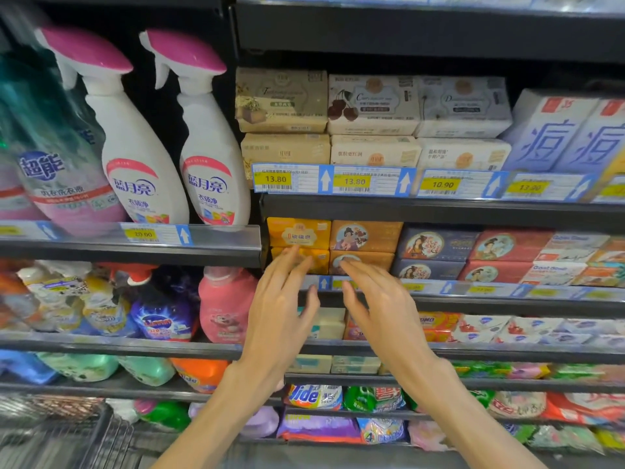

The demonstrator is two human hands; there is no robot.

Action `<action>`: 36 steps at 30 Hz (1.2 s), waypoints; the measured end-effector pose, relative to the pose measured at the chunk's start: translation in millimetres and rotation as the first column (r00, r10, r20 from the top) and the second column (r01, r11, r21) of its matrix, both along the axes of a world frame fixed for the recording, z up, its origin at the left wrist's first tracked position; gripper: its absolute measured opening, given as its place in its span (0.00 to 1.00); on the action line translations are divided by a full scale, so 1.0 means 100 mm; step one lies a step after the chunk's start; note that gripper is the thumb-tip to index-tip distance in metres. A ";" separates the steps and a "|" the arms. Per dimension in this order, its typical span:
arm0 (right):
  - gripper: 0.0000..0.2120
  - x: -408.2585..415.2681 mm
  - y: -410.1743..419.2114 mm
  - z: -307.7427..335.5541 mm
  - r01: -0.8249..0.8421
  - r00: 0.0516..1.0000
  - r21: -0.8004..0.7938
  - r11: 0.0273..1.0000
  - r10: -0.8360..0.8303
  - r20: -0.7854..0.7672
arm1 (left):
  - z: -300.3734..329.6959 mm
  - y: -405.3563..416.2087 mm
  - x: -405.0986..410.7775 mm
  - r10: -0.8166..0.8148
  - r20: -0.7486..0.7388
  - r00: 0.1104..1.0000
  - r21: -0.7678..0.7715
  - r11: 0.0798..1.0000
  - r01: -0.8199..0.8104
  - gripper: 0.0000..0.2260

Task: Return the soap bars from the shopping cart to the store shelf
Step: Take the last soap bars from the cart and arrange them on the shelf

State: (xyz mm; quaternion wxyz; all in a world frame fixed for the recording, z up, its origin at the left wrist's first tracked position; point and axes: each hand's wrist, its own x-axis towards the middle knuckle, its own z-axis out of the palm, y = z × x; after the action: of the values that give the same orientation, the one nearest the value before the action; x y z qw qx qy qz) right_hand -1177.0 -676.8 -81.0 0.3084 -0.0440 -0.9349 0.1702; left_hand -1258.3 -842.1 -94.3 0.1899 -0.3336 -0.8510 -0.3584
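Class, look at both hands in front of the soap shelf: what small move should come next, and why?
Probably draw both hands back toward the shopping cart. The left hand and right hand are open and hold nothing, fingertips at the stacked yellow soap bars and brown soap bars.

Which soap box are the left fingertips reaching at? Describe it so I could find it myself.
Start at the two white spray bottles with pink tops; the soap shelf begins just to their right. One level below the yellow 13.80 price tags, at the row's far left end, sits the bright yellow-orange soap box. Its neighbours show portrait medallions; it carries a pale label with red characters instead.
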 end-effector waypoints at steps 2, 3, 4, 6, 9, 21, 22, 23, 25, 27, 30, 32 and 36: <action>0.17 -0.07 -0.07 0.05 0.014 1.000 -0.004 1.000 -0.014 -0.013 | 0.04 0.01 0.03 0.025 0.011 1.000 0.026 0.999 -0.026 0.21; 0.17 -0.11 -0.10 0.06 0.028 0.999 0.004 1.000 -0.028 -0.026 | 0.05 0.01 0.04 0.034 0.002 0.999 0.025 0.999 -0.034 0.21; 0.16 -0.16 -0.12 0.09 0.050 0.998 0.022 0.999 -0.049 -0.037 | 0.06 0.01 0.04 0.045 -0.025 0.999 0.017 0.999 -0.045 0.21; 0.16 -0.27 -0.15 0.15 0.110 0.992 0.077 0.991 -0.105 -0.068 | 0.10 0.00 0.03 0.077 -0.149 0.986 -0.014 0.997 -0.080 0.18; 0.14 -0.40 -0.15 0.22 0.163 0.979 0.151 0.975 -0.140 -0.149 | 0.19 -0.06 -0.08 0.123 -0.334 0.935 -0.031 0.989 -0.142 0.16; 0.13 -0.57 -0.14 0.16 0.276 0.933 0.316 0.908 -0.175 -0.314 | 0.45 -0.10 -0.58 0.277 -0.594 0.755 -0.142 0.888 -0.438 0.14; 0.13 -0.61 -0.13 0.16 0.286 0.934 0.311 0.906 -0.191 -0.301 | 0.44 -0.08 -0.60 0.287 -0.592 0.754 -0.137 0.885 -0.445 0.14; 0.15 -0.65 -0.13 0.17 0.299 0.936 0.309 0.903 -0.213 -0.281 | 0.43 -0.06 -0.62 0.291 -0.592 0.752 -0.140 0.881 -0.451 0.14; 0.18 -0.72 -0.12 0.19 0.309 0.942 0.303 0.902 -0.247 -0.226 | 0.40 -0.02 -0.65 0.295 -0.594 0.748 -0.151 0.872 -0.465 0.14; 0.18 -0.77 -0.10 0.20 0.295 0.950 0.274 0.915 -0.248 -0.191 | 0.38 0.00 -0.69 0.304 -0.592 0.747 -0.152 0.868 -0.473 0.14; 0.17 -0.81 -0.08 0.21 0.295 0.951 0.252 0.922 -0.256 -0.176 | 0.35 -0.01 -0.72 0.311 -0.594 0.742 -0.143 0.867 -0.478 0.14; 0.16 -0.82 -0.08 0.21 0.301 0.947 0.232 0.925 -0.262 -0.186 | 0.33 -0.01 -0.72 0.311 -0.594 0.742 -0.130 0.873 -0.470 0.15; 0.15 -0.80 -0.11 0.21 0.304 0.943 0.194 0.933 -0.266 -0.201 | 0.32 -0.02 -0.74 0.305 -0.594 0.744 -0.107 0.887 -0.449 0.16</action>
State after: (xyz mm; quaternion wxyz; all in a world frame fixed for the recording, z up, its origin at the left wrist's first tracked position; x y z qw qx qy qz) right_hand -1256.6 -688.1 -59.9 0.4122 -0.1300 -0.9015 0.0209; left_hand -1332.5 -844.5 -62.0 0.4580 -0.2644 -0.8438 -0.0908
